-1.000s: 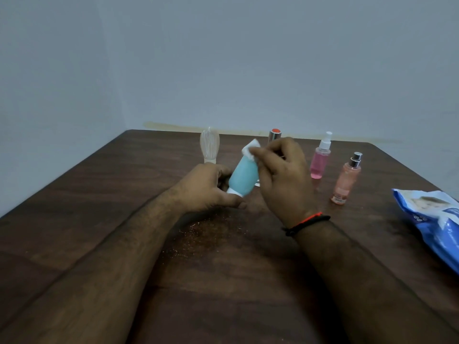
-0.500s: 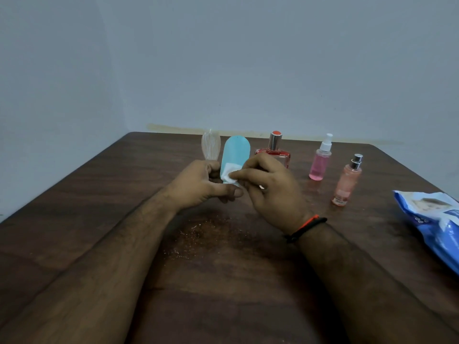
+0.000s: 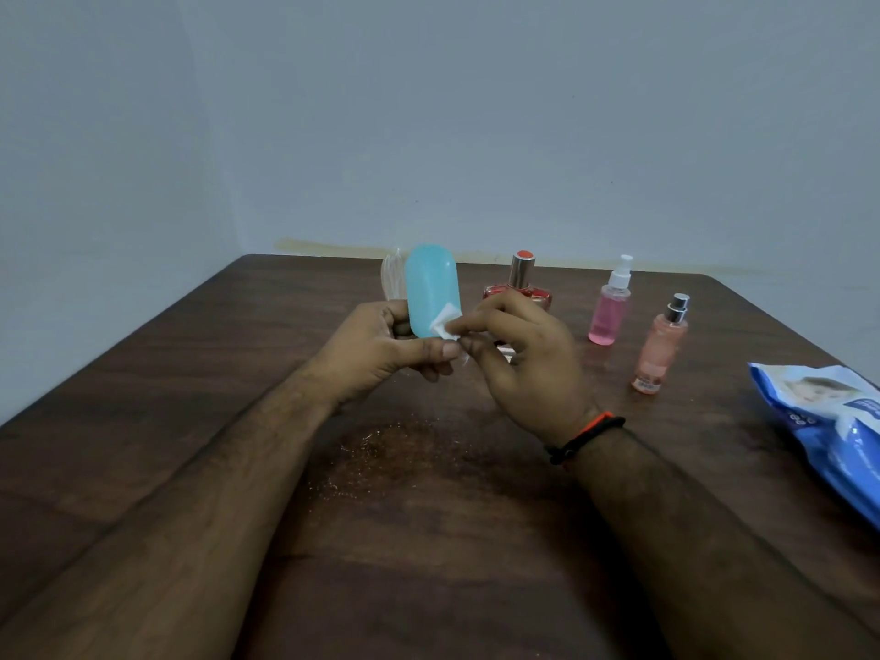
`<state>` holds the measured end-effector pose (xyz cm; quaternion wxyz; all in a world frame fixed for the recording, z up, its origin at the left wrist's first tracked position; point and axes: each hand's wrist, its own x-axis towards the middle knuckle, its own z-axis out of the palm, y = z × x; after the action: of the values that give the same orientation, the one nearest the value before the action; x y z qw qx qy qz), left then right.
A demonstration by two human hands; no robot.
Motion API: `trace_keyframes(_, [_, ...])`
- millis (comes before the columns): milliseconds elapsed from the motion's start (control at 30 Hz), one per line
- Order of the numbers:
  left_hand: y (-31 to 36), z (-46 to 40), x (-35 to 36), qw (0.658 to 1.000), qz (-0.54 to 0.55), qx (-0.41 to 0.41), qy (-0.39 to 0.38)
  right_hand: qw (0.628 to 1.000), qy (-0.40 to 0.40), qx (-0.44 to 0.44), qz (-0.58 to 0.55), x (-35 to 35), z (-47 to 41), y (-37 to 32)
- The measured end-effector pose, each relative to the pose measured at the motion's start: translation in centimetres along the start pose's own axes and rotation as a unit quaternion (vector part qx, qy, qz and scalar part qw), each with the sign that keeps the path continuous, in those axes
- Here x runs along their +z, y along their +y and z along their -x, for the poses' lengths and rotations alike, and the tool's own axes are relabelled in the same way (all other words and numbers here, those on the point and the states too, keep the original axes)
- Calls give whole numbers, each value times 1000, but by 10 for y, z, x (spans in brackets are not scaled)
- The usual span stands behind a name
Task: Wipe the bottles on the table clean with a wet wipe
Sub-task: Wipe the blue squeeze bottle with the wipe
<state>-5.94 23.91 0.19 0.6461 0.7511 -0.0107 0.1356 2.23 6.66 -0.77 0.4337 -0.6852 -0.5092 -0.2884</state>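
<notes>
While the blue bottle (image 3: 432,288) stands upright above the middle of the worktop (image 3: 428,516), the left hand (image 3: 376,350) grips its lower end, fingers curled round it and thumb laid across the front. At the bottle's four o'clock, the right hand (image 3: 519,354) pinches a small white wipe (image 3: 445,323) between thumb and fingertips and presses it against the bottle's lower right side. A clear bottle (image 3: 391,281) shows just behind the blue one at nine o'clock. Out at two o'clock stands a red perfume bottle (image 3: 521,285), partly hidden by the right hand, then a pink spray bottle (image 3: 610,307) and a peach spray bottle (image 3: 659,350) farther toward three o'clock. A blue wipes pack (image 3: 828,431) lies at the worktop's right edge.
</notes>
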Motion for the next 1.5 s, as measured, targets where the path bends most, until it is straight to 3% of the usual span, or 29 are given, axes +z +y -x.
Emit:
trace_keyframes(167, [5,2,3,1000,-10,-3,1,1000,16,-6,15,0,0,0])
trace_keyframes(367, [12,4,12,963,-268,3,-32,991,127,40,24,-7,-4,0])
trace_keyframes(500, [18,6,16,941,-335,47,-17,983,168,51,48,-6,-6,-2])
trace_keyframes(767, [19,4,20,900,-430,75,-7,991,100,3,91,1,-5,-3])
trace_keyframes(867, [14,2,19,894,-444,67,4,991,46,-41,123,5,-5,-4])
trace_keyframes(967, [12,1,16,895,-438,48,64,988,-18,-72,137,10,-4,-8])
trace_keyframes(1100, [8,-2,13,925,-366,10,100,986,-40,-65,150,11,-3,-10])
trace_keyframes(1267, [10,-2,14,953,-273,-28,127,991,33,-36,122,1,-5,-4])
trace_keyframes(1400, [11,-3,15,943,-296,-28,150,986,131,33,97,-5,-6,5])
trace_keyframes(1500, [9,-4,18,925,-334,-10,179,987,122,49,93,-3,-5,6])
